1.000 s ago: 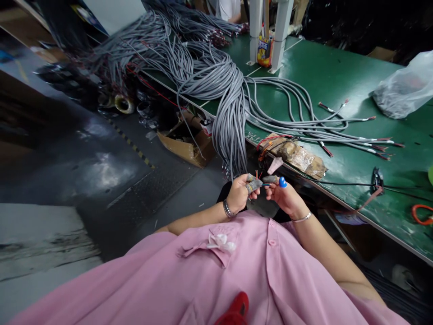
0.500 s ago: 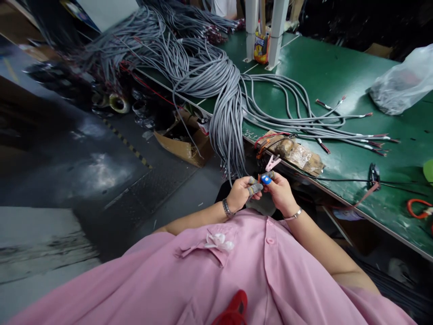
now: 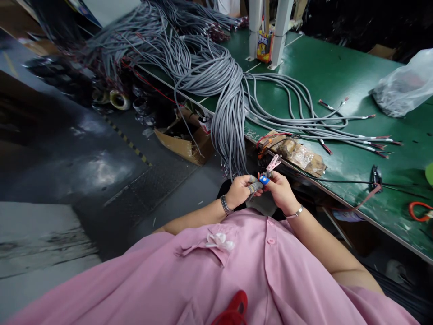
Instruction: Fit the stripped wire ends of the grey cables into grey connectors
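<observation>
The left hand [image 3: 238, 192] is drawn nearly closed, its fingertips pinching thin orange-red wires [image 3: 259, 175] that stick up between the two hands; grey finger cots [image 3: 255, 187] cover some of its fingers. The right hand [image 3: 281, 194] meets it at those wires, thumb and forefinger pinched together on them, with a blue thumb cover [image 3: 264, 180] facing up; how the remaining fingers of either hand curl underneath is hard to tell. A dark wristwatch [image 3: 225, 205] sits behind the left hand and a metal bracelet [image 3: 295, 212] behind the right. Just beyond the right fingertips stands a pink clothespin [image 3: 273, 163], and past it, at the edge of the green workbench [image 3: 341, 67], lies a tape-wrapped piece of cardboard [image 3: 301, 155]. Directly beyond the left hand, a thick bundle of grey cables [image 3: 230, 126] hangs over the bench edge, its lower end near the fingers. Farther beyond the right hand, several grey cables with stripped ends [image 3: 368, 141] stretch across the bench. Well to the right of the right hand are an orange handle [image 3: 417, 212] and, farther out, a translucent plastic bag [image 3: 404, 85]. An open cardboard box [image 3: 182, 149] sits beyond and left of the left hand, below bench level.
</observation>
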`<state>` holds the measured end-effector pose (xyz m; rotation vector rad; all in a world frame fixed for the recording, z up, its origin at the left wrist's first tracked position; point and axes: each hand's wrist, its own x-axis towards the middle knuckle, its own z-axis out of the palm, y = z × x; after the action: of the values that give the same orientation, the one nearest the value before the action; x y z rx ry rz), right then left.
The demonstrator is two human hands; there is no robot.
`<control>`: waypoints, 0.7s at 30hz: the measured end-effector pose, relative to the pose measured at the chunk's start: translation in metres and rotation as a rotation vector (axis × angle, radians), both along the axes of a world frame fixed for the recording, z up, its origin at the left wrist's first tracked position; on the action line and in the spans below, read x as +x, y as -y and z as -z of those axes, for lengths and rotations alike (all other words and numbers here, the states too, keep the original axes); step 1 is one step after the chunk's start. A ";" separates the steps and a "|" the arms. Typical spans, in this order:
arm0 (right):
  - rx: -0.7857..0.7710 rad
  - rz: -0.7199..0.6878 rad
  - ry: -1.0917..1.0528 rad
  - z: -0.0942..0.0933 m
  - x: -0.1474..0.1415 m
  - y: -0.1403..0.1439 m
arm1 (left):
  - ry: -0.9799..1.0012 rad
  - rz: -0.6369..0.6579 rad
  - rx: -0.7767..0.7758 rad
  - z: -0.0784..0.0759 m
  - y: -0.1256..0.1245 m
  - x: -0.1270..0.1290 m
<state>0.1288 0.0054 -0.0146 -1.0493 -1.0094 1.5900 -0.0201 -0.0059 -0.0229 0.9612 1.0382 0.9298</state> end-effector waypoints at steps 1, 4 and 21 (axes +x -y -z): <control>0.000 0.008 0.014 0.001 -0.001 -0.001 | -0.009 -0.008 0.008 0.000 0.000 -0.001; -0.001 0.040 0.056 0.005 -0.003 -0.002 | 0.022 -0.101 -0.026 0.005 0.000 -0.002; -0.012 0.136 0.010 0.013 -0.005 0.000 | 0.185 -0.279 -0.103 0.004 -0.001 0.006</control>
<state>0.1236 0.0055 -0.0274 -1.1115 -0.9167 1.4832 -0.0136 -0.0045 -0.0272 0.6411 1.0664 1.1599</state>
